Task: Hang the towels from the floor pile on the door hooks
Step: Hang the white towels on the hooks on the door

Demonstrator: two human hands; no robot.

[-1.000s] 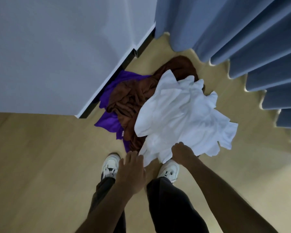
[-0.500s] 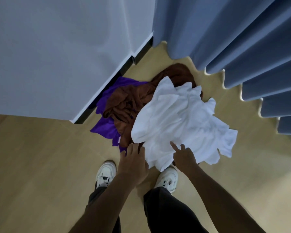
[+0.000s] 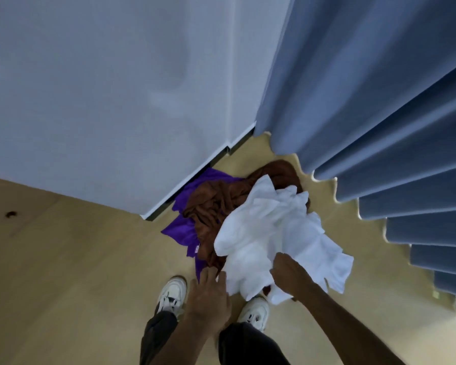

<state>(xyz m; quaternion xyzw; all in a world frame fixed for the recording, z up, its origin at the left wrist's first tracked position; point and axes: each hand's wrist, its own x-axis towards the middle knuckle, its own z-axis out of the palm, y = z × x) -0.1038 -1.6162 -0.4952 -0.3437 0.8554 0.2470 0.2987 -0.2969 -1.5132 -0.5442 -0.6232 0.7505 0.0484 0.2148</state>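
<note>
Head view: our right hand [image 3: 287, 270] bunches the white towel [image 3: 279, 233]; left hand [image 3: 208, 299] open beside it. Next we lift.

soft cloth towels [image 3: 274, 233], smooth floor [image 3: 77, 272] seemingly matt wood

No legible text, label, brand, number or sign appears anywhere.

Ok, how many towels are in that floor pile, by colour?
White towel: 1
Brown towel: 1
Purple towel: 1
Total: 3 visible; any buried underneath cannot be seen.
</note>
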